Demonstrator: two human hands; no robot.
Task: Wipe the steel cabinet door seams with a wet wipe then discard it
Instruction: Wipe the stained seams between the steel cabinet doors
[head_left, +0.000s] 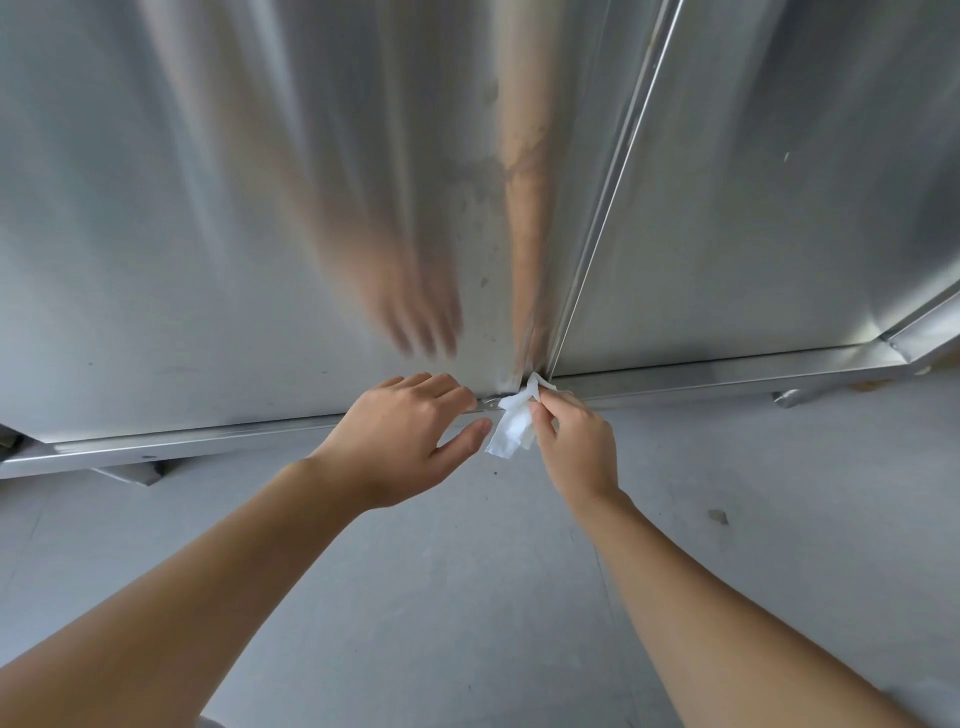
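Wiping step in hand: right hand (576, 441) pinches wet wipe (514, 421) at seam (597, 234) foot; left hand (410, 441), 9 o'clock of it, fingers relaxed on cabinet door (208, 208). Next: draw wipe toward 1 o'clock.

One view: head cam, wide-angle. Faced fwd and down, close on lower cabinet door (208, 234) and btm rail (727, 371); floor (467, 597) filled lower half of frame.

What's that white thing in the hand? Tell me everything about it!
It is a white wet wipe, thin, soft and crumpled. The right hand pinches it near its top. Its twisted upper tip touches the bottom of the door seam, and its loose end hangs down above the grey floor.
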